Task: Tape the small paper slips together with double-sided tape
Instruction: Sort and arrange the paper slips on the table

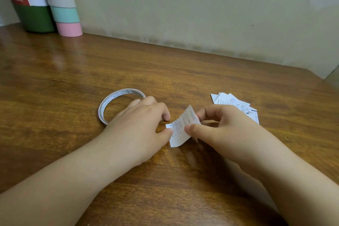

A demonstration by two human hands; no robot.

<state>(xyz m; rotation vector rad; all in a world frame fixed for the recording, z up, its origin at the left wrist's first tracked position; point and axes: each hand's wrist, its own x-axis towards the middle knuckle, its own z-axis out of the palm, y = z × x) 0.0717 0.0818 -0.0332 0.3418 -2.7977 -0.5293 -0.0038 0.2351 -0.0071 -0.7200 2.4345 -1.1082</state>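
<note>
1. the printed paper slip (pixel 180 126) is the landmark here; it is held just above the wooden bench (pixel 73 71), bowed into a soft curve with its upper corner standing up.
2. the left hand (pixel 139 124) pinches the slip's left edge with its thumb tip, the other fingers curled down toward the bench.
3. the right hand (pixel 220 126) pinches the slip's right side, thumb on the near face and fingertips behind it.
4. the roll of double-sided tape (pixel 117 104), a thin, nearly used-up ring, lies flat on the bench to the left of the slip, partly behind the left hand; neither hand holds it.
5. a fanned pile of more slips (pixel 236 104) lies on the bench to the right of the slip, partly hidden by the right hand.
6. far behind and left of the slip, by the wall, stand a green canister (pixel 31 11) and a stack of pastel tape rolls (pixel 63 5).
7. handling, as a judgement: the slip looks very light and limp, quick to crease or tear, so it is best taken by its edges with light fingertip pinches. i cannot tell whether tape is already on it; once exposed, the adhesive would likely grab fingers, so contact should stay on bare paper.
</note>
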